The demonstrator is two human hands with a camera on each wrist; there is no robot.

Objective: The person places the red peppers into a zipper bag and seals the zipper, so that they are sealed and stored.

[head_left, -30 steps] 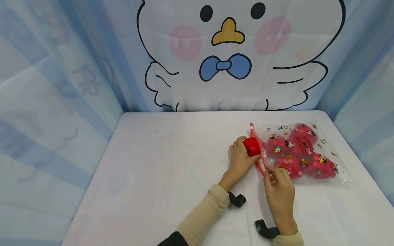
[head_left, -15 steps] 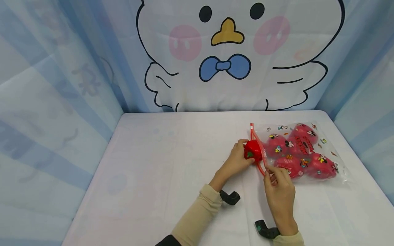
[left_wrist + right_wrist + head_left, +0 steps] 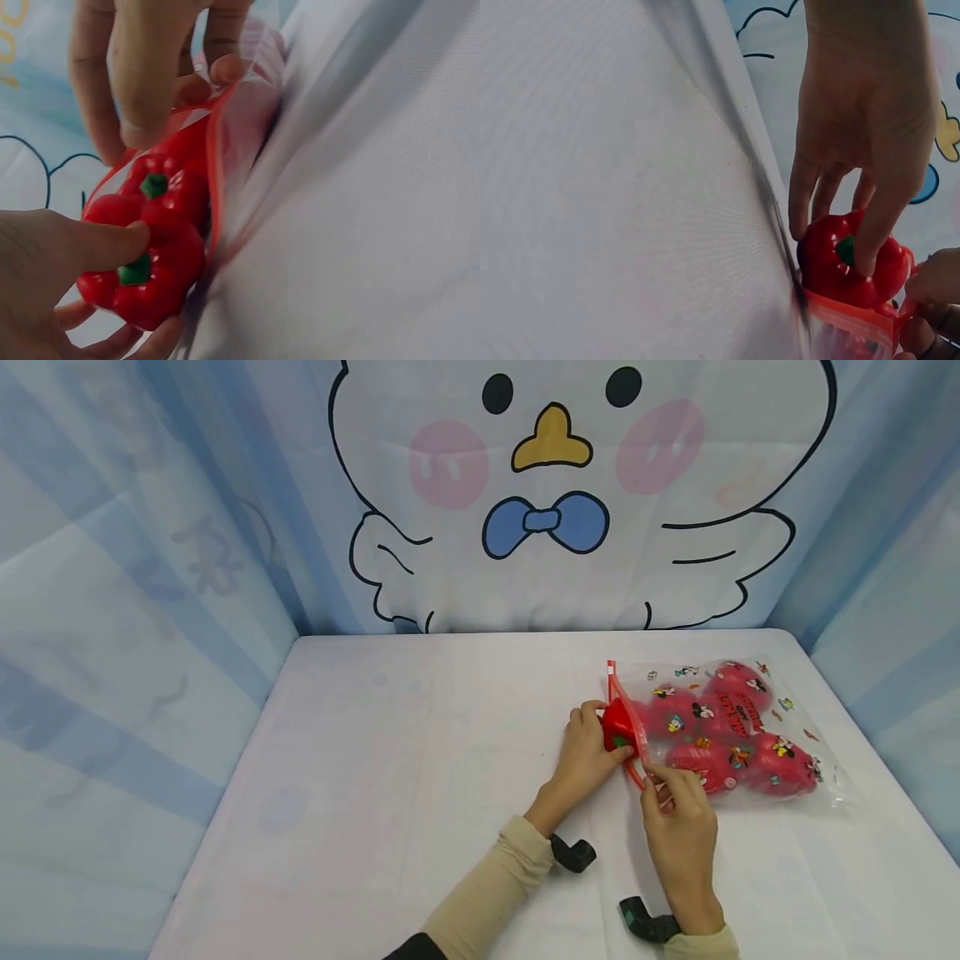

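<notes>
A clear printed zip bag [image 3: 810, 706] with a red-edged mouth lies on its side at the table's right. Several red bell peppers [image 3: 780, 764] are inside it. At the mouth, my left hand [image 3: 583, 756] grips another red bell pepper [image 3: 172, 274] with a green stem, thumb over the stem side. That pepper sits partly within the opening, beside a second stemmed pepper [image 3: 161, 180] deeper in, as the left wrist view shows. My right hand [image 3: 682, 835] pinches the near side of the red edge [image 3: 840, 306]. Its fingertips are partly hidden in the head view.
The white-covered table [image 3: 360, 777] stretches left of the bag. A cloth backdrop [image 3: 465, 568] with a cartoon figure stands behind it, and blue-white curtains [image 3: 112, 693] flank both sides. Black wrist cameras [image 3: 573, 853] stick out from both wrists.
My left hand first drew back a little and the pepper turned so its green stem shows. Now hand and pepper have moved right, further into the bag's mouth. The right hand stays put.
</notes>
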